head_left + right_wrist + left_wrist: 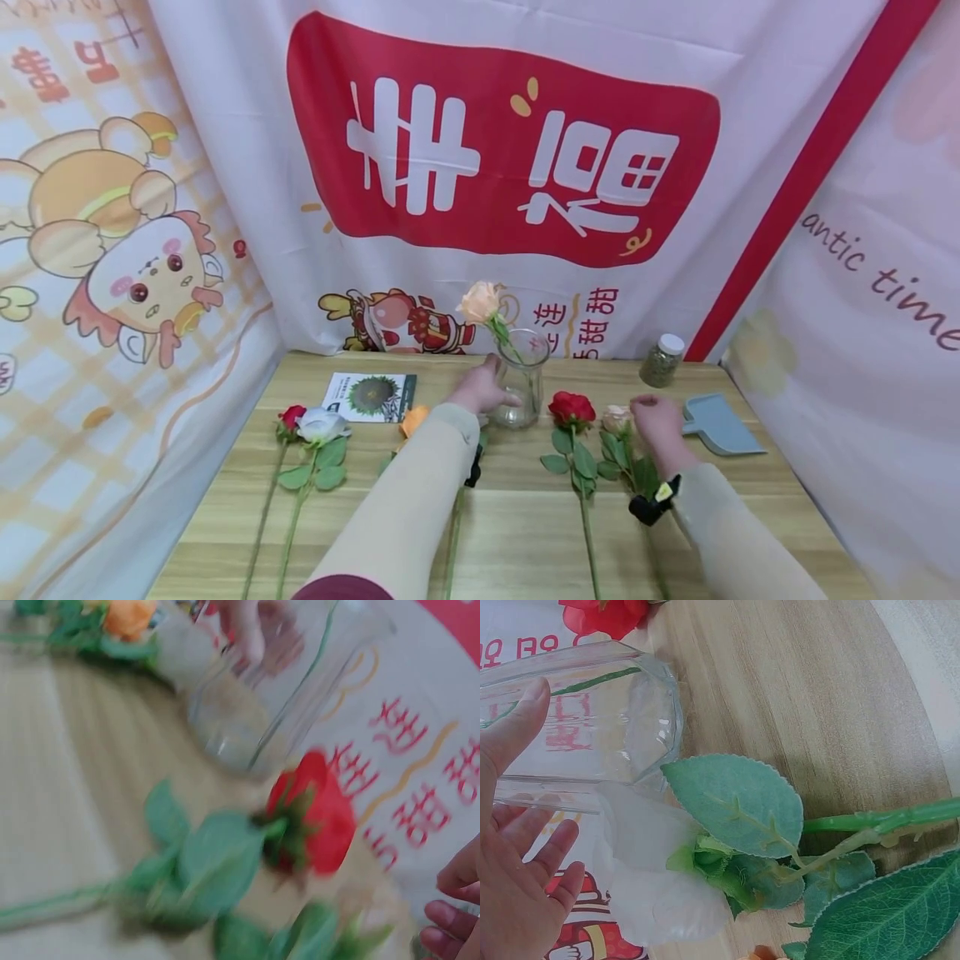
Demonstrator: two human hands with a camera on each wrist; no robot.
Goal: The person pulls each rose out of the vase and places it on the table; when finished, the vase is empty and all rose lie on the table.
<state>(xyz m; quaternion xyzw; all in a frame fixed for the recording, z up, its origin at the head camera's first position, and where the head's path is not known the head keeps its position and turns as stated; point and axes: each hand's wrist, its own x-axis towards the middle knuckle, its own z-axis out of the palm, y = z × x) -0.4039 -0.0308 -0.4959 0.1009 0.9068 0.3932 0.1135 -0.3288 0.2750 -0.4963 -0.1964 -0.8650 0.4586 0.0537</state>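
Observation:
A clear glass vase [519, 392] stands near the table's back edge, holding one peach rose [480, 302] that leans left. My left hand [482, 389] holds the vase from its left side, thumb in front and fingers behind the glass. Beside the vase lies a white rose [660, 870], which my left arm hides in the head view. On the right, my right hand [658, 423] is next to a pale pink rose [617, 418]; its fingers are loosely bent with nothing visible in them. A red rose [572, 410] lies between the vase and the pink rose.
At left lie a small red rose [291, 418], another white rose [322, 427] and a printed card [371, 397]. An orange rose [413, 420] shows beside my left forearm. A lidded jar [662, 362] and a blue-grey dustpan [723, 425] are at right. Printed cloth [247, 50] hangs behind.

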